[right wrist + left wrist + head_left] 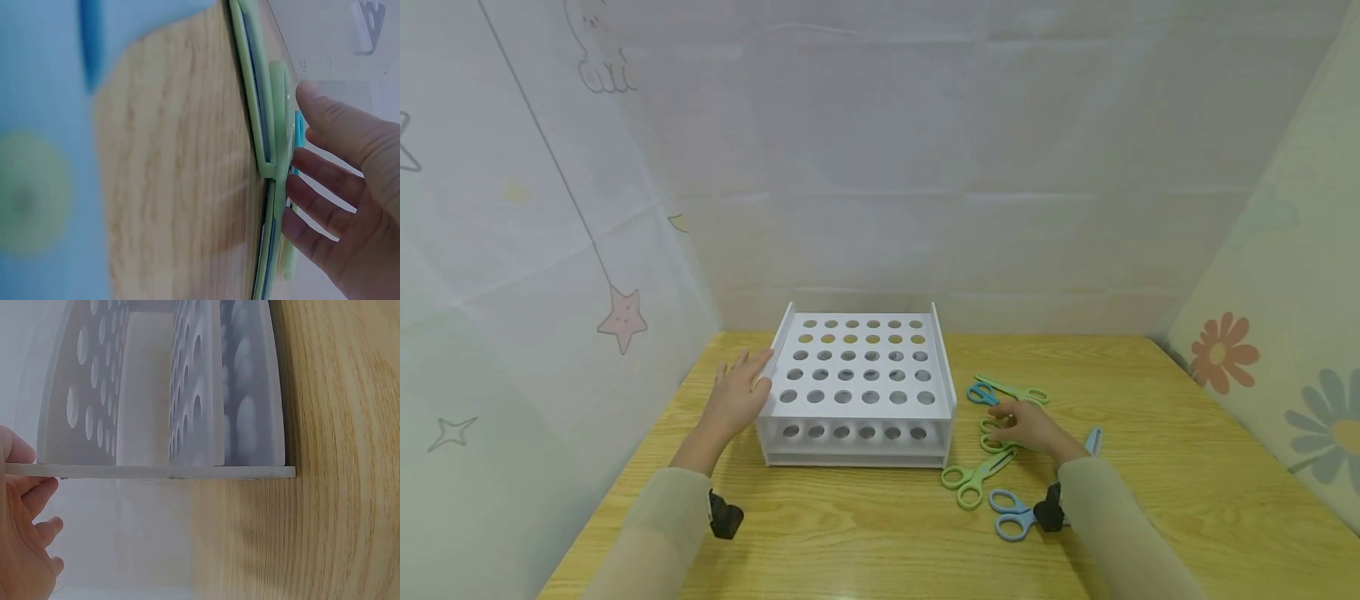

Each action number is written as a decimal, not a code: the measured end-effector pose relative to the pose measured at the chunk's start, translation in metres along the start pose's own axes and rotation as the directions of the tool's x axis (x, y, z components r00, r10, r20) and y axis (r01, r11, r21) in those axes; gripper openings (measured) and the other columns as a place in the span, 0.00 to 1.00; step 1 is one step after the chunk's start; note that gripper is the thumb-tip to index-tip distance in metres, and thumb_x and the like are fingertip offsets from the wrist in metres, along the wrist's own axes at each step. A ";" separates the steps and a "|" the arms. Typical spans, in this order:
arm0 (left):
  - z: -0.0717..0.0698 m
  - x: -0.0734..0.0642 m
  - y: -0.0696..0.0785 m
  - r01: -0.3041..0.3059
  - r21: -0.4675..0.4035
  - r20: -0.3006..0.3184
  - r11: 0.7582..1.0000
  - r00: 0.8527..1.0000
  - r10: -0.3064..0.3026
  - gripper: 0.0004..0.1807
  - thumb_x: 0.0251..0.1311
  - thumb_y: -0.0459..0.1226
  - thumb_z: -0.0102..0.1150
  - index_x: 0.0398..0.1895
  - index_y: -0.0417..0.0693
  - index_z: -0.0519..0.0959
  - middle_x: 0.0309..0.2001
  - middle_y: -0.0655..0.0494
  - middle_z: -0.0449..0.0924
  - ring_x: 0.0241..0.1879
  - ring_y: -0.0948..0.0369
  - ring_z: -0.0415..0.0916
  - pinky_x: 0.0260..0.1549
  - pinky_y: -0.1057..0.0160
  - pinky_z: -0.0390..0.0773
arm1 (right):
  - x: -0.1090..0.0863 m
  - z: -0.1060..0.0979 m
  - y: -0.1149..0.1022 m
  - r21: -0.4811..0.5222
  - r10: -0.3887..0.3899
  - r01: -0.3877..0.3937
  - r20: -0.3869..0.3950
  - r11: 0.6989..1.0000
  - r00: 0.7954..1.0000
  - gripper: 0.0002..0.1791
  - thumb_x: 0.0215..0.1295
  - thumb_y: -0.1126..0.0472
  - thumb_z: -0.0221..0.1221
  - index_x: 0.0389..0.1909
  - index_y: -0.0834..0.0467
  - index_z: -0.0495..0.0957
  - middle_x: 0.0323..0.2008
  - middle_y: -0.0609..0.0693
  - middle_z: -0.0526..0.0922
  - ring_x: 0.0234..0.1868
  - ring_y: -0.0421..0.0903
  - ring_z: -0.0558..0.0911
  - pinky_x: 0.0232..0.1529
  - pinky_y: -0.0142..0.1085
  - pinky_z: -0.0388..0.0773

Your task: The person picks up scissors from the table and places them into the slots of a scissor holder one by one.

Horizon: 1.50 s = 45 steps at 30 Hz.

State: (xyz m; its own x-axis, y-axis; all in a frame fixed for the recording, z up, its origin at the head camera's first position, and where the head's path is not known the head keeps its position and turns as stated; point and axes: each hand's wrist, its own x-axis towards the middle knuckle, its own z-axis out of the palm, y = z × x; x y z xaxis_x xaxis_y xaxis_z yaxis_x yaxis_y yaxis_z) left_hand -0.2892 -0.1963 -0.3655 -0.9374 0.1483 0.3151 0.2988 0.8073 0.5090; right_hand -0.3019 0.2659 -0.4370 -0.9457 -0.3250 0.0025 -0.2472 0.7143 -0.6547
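Note:
A white rack (856,408) with rows of round holes stands on the table. My left hand (735,398) holds the top edge of its left side panel (156,472), thumb on one face and fingers on the other in the left wrist view. To the right of the rack, my right hand (1032,427) hovers over green-handled scissors (992,443). In the right wrist view its thumb is apart from the fingers, whose tips come close to green scissors (279,119); whether they touch I cannot tell. The hand partly covers those scissors.
Around the right hand lie teal-handled scissors (979,393), green scissors (1018,392) behind, another green pair (977,477) in front, and light-blue scissors (1013,517) partly under the right wrist. A light-blue piece (1093,440) shows beyond the right forearm. Patterned curtains (887,167) surround the wooden table (850,542).

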 end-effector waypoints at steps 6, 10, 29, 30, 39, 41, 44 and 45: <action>0.000 0.000 -0.001 0.007 0.000 0.005 1.000 1.000 -0.007 0.28 0.62 0.37 0.37 0.67 0.42 0.60 0.67 0.45 0.58 0.68 0.44 0.41 0.63 0.44 0.30 | 0.000 0.002 0.000 0.005 0.012 -0.012 0.008 1.000 1.000 0.29 0.55 0.59 0.64 0.55 0.70 0.71 0.53 0.63 0.74 0.47 0.56 0.74 0.46 0.48 0.74; 0.000 0.000 -0.001 0.012 0.001 0.006 1.000 1.000 -0.012 0.28 0.62 0.37 0.37 0.68 0.42 0.60 0.67 0.45 0.58 0.68 0.45 0.41 0.63 0.44 0.31 | -0.001 0.003 -0.002 -0.009 -0.001 0.002 0.010 1.000 1.000 0.27 0.54 0.60 0.64 0.53 0.70 0.72 0.53 0.64 0.74 0.49 0.61 0.74 0.47 0.51 0.74; 0.000 0.000 0.000 0.022 -0.014 0.009 1.000 1.000 -0.022 0.28 0.62 0.37 0.38 0.68 0.43 0.60 0.66 0.46 0.58 0.68 0.45 0.41 0.64 0.45 0.31 | 0.001 0.003 0.002 -0.032 -0.003 0.002 -0.020 0.999 1.000 0.27 0.55 0.65 0.63 0.55 0.71 0.70 0.51 0.64 0.73 0.49 0.60 0.73 0.46 0.51 0.74; 0.001 0.000 0.000 0.022 -0.013 0.009 1.000 1.000 -0.022 0.28 0.62 0.37 0.38 0.68 0.43 0.60 0.66 0.46 0.58 0.68 0.45 0.41 0.64 0.45 0.31 | 0.000 0.002 0.002 -0.025 -0.005 0.005 -0.020 1.000 1.000 0.27 0.56 0.65 0.62 0.55 0.71 0.70 0.52 0.64 0.73 0.49 0.60 0.73 0.46 0.51 0.74; 0.002 0.001 -0.001 0.015 -0.008 0.012 1.000 1.000 -0.014 0.28 0.62 0.37 0.38 0.68 0.42 0.60 0.66 0.45 0.59 0.68 0.44 0.42 0.63 0.44 0.32 | -0.003 -0.014 -0.002 0.058 -0.006 0.009 -0.053 0.998 0.999 0.27 0.61 0.62 0.58 0.60 0.69 0.66 0.55 0.64 0.68 0.47 0.55 0.73 0.36 0.40 0.77; 0.001 0.001 -0.002 0.016 -0.008 0.013 1.000 1.000 -0.016 0.28 0.62 0.36 0.38 0.68 0.42 0.60 0.66 0.45 0.59 0.68 0.44 0.42 0.64 0.44 0.32 | -0.002 -0.018 -0.005 0.044 -0.015 0.018 -0.068 0.999 0.998 0.27 0.61 0.62 0.58 0.59 0.69 0.66 0.54 0.65 0.69 0.45 0.54 0.73 0.33 0.38 0.77; 0.001 0.001 -0.001 0.023 -0.013 0.015 1.000 1.000 -0.022 0.28 0.62 0.37 0.39 0.68 0.43 0.60 0.66 0.45 0.59 0.68 0.44 0.42 0.64 0.44 0.32 | -0.002 -0.024 -0.009 0.028 -0.036 0.038 -0.090 0.999 0.995 0.27 0.59 0.63 0.60 0.58 0.71 0.67 0.52 0.67 0.71 0.43 0.55 0.74 0.32 0.39 0.77; 0.000 0.001 -0.001 0.024 -0.014 0.015 1.000 1.000 -0.024 0.28 0.62 0.37 0.39 0.68 0.43 0.60 0.66 0.45 0.59 0.68 0.44 0.42 0.64 0.44 0.32 | -0.002 -0.025 -0.011 0.018 -0.044 0.046 -0.096 0.999 0.994 0.27 0.59 0.63 0.60 0.57 0.71 0.67 0.52 0.67 0.71 0.43 0.55 0.75 0.32 0.40 0.78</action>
State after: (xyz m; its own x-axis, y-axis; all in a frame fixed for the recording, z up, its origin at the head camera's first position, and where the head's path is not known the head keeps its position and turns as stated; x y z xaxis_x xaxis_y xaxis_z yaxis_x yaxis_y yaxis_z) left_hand -0.2906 -0.1969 -0.3661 -0.9467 0.1375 0.2912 0.2787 0.8026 0.5274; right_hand -0.3026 0.2747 -0.4108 -0.9497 -0.2953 0.1039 -0.2868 0.6875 -0.6672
